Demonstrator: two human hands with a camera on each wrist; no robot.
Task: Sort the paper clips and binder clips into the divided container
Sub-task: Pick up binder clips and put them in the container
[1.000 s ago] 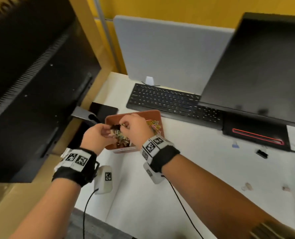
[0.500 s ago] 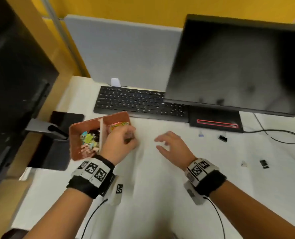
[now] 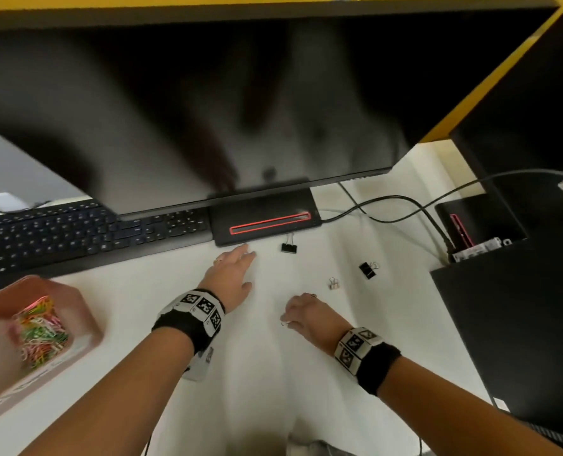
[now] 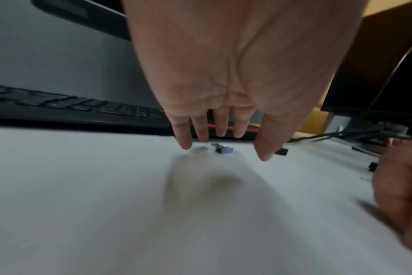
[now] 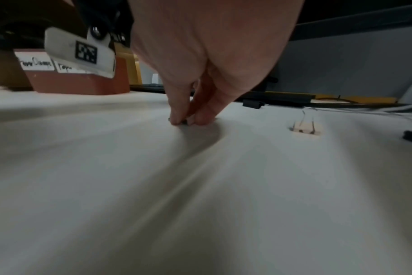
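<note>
The reddish divided container (image 3: 85,320) stands at the left with coloured paper clips (image 3: 39,334) in one compartment. My left hand (image 3: 252,268) hovers open over the table in front of the monitor base, fingers spread. In the left wrist view a small grey binder clip (image 4: 223,149) lies just beyond its fingertips. My right hand (image 3: 286,319) is curled down on the table, and its fingertips (image 5: 176,119) pinch a small wire paper clip (image 3: 284,321). Two black binder clips (image 3: 289,247) (image 3: 368,270) and a beige one (image 3: 334,284) lie loose to the right.
A black keyboard (image 3: 76,235) and a monitor on its base (image 3: 263,218) line the back of the white table. Cables (image 3: 388,205) run to a black box (image 3: 510,324) at the right. The container's front (image 5: 82,83) carries handwritten labels.
Both hands have left the container and moved right across the table. The left hand now spreads open near the monitor base. The right hand has dropped to the table and pinched a paper clip.
</note>
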